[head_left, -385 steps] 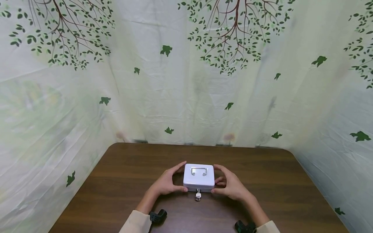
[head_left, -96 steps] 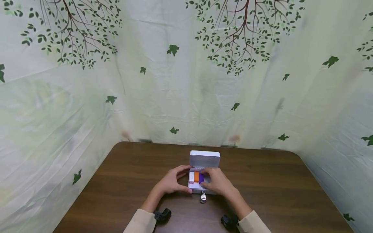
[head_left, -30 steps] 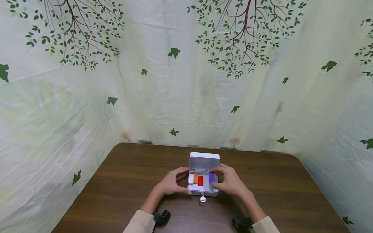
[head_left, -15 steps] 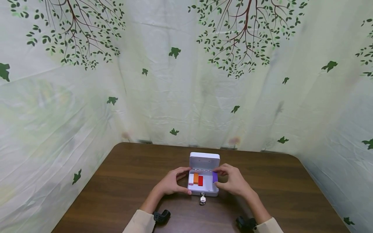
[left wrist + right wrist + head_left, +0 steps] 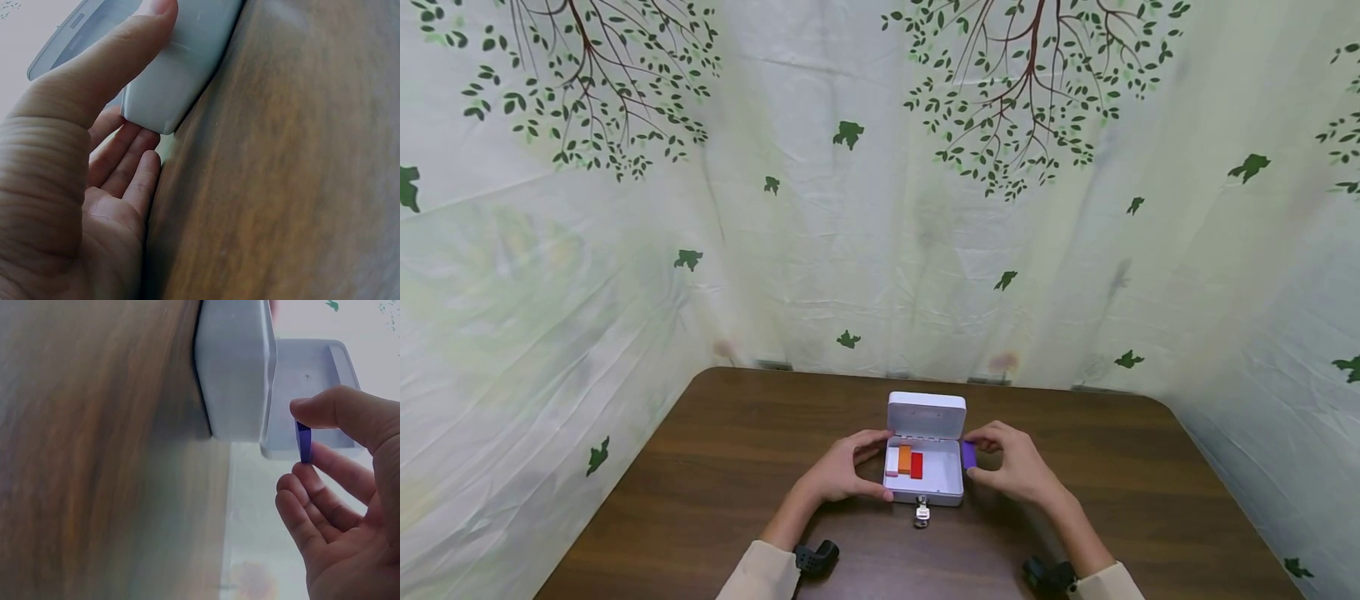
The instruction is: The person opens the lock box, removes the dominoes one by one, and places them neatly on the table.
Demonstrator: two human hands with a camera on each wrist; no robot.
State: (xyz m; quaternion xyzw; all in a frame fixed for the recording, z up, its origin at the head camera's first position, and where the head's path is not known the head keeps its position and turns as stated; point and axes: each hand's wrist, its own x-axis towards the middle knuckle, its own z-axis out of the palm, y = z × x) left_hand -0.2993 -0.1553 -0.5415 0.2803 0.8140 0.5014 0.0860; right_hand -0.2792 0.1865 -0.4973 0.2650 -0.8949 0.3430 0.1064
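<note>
A small white cash box [image 5: 943, 479] stands on the table with its lid [image 5: 927, 417] raised. My left hand [image 5: 841, 471] steadies the box's left end, thumb on the front corner and fingertips at the back one. Just beyond the right wall, my right hand [image 5: 1017, 468] pinches a thin purple block [image 5: 304, 442] by its two ends, thumb against fingertips. Inside the box, at the left, lie an orange block [image 5: 905, 460], a red block [image 5: 917, 466] and a white piece with a pinkish end [image 5: 892, 461]. Keys [image 5: 922, 512] hang from the front lock.
The brown wooden table [image 5: 760, 425] spreads out on every side of the box. Behind it hangs a pale curtain [image 5: 925, 317] printed with leaves and branches. Dark wrist cameras [image 5: 817, 557] are worn at both cuffs.
The lid, down at first, now stands up. My right hand has drawn the purple block rightward, from beside the orange one to outside the box, uncovering the red block. My left hand has stayed at the box.
</note>
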